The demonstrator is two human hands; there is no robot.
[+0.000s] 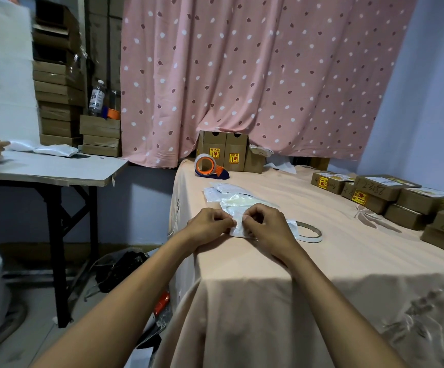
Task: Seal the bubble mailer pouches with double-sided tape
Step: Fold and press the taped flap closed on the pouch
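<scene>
Both hands pinched tight at the pouch's near edge: left hand point(210, 223) and right hand point(264, 224) meet on the bubble mailer pouch point(238, 208), which runs toward twelve o'clock across the table point(321, 261); tape roll point(308, 231) lies at three o'clock, nearer the right.

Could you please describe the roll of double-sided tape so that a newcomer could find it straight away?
On the peach-covered table, look just right of the right hand. The double-sided tape roll lies flat there beside the bubble mailer: a thin, pale open ring, unlike the orange tape dispenser farther back.
</scene>
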